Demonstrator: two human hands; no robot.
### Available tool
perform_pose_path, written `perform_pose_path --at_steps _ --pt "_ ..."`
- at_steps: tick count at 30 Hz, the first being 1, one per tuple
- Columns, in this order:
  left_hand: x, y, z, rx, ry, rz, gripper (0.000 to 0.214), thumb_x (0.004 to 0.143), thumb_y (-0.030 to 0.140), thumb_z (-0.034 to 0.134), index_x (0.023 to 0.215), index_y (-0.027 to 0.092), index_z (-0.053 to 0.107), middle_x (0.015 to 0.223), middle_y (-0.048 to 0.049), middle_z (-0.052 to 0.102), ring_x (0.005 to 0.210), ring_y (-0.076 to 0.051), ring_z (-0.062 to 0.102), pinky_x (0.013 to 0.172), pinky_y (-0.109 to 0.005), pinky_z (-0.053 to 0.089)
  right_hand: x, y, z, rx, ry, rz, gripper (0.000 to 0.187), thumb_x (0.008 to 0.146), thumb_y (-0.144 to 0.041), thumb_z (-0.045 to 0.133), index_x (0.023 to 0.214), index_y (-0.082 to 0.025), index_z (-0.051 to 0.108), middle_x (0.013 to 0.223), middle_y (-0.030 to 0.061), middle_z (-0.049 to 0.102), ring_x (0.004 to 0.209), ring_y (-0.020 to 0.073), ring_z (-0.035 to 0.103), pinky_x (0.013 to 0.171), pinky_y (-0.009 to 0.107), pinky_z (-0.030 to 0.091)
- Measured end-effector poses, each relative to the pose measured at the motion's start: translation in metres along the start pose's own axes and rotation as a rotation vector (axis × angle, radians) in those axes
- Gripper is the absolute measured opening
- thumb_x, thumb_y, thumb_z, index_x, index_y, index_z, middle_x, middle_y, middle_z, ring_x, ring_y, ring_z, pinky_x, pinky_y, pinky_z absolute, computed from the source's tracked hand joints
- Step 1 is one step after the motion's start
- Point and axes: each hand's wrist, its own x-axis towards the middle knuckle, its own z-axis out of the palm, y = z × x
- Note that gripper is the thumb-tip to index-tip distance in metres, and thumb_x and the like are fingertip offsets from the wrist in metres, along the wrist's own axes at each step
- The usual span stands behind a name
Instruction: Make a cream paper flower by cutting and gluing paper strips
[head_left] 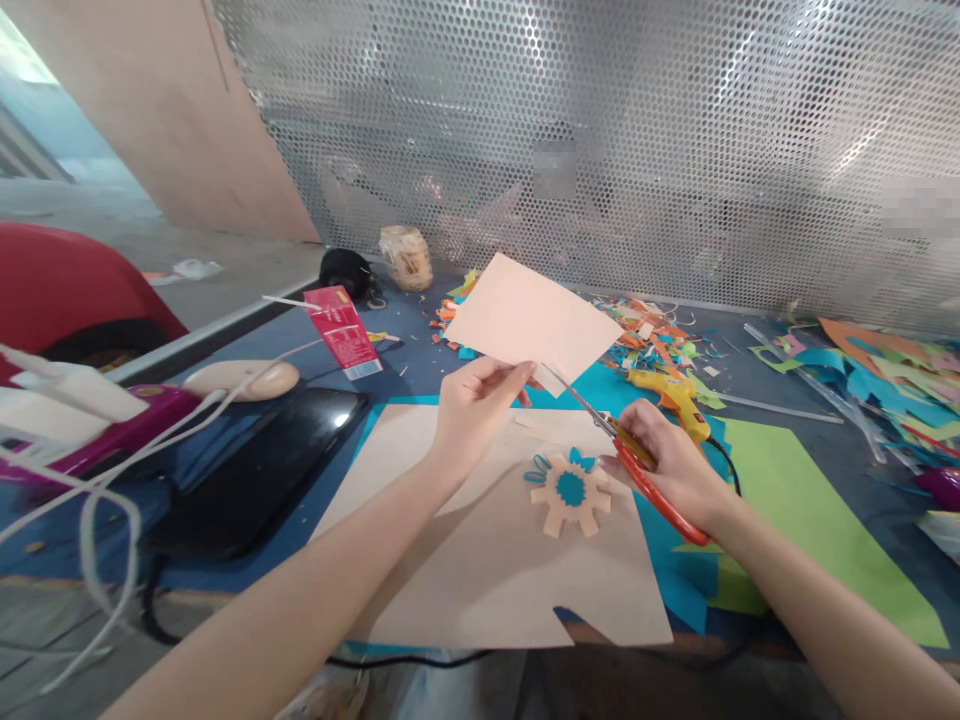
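Observation:
My left hand [480,400] pinches the lower edge of a peach sheet of paper [536,315], which is held up above the table. In my right hand [667,450] is a pair of scissors [637,465] with red handles; the blades reach the sheet's lower edge close to my left fingertips. Below the hands a larger peach sheet [480,560] with a notch in its front edge lies over blue paper. On it rests a peach and blue paper flower [571,490] with one petal of looped blue strips.
A yellow glue gun [671,397] lies beside my right hand, near green paper [802,520]. Paper scraps [652,335] are piled at the back and right. To the left are a black phone [262,470], a computer mouse [244,380], a pink box [343,333] and white cables [97,490].

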Motion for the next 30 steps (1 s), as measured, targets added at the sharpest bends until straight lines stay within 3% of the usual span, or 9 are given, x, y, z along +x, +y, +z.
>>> perform_pose_path --at_steps 30 --pt "0.0012 -0.0021 -0.0014 0.028 -0.007 0.048 0.011 0.070 0.028 0.064 0.068 0.017 0.066 0.062 0.0005 0.065 0.050 -0.009 0.054 0.053 -0.021 0.044 -0.0002 -0.0011 0.0000 -0.001 0.001 0.001 0.039 0.066 -0.039 0.066 0.074 -0.022 0.031 0.066 -0.0061 0.039 0.049 0.0066 0.031 0.044 0.021 0.029"
